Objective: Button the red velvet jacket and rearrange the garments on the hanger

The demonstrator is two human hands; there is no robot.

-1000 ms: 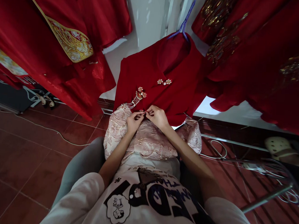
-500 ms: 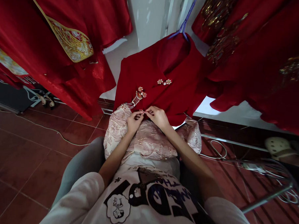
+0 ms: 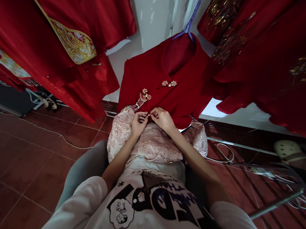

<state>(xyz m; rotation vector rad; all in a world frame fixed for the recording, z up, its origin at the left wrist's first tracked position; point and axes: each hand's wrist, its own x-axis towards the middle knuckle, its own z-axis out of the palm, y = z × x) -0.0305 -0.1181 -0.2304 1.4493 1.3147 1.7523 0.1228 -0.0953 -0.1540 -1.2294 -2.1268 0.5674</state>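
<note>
A red jacket (image 3: 144,70) hangs in front of me on a purple hanger (image 3: 189,25). Between my fingertips, low on its front, is a small beaded clasp (image 3: 148,114), partly hidden. My left hand (image 3: 139,123) pinches it from the left, fingers curled. From the other side my right hand (image 3: 163,118) pinches it with thumb and forefinger. A similar flower-shaped clasp (image 3: 169,83) sits at the neckline. Left of centre hangs a tasselled brooch (image 3: 143,98). Pale pink brocade fabric (image 3: 156,145) lies across my lap, below the jacket.
Red embroidered garments (image 3: 77,40) hang at the left, and more red garments (image 3: 259,65) at the right. A white cable (image 3: 63,137) crosses the tiled floor. A metal frame (image 3: 276,204), cords and a beige clog (image 3: 288,149) are at the right.
My hands stay at the same spot on the jacket. More of the beaded clasp shows between my fingertips now. The whole view has shifted very slightly.
</note>
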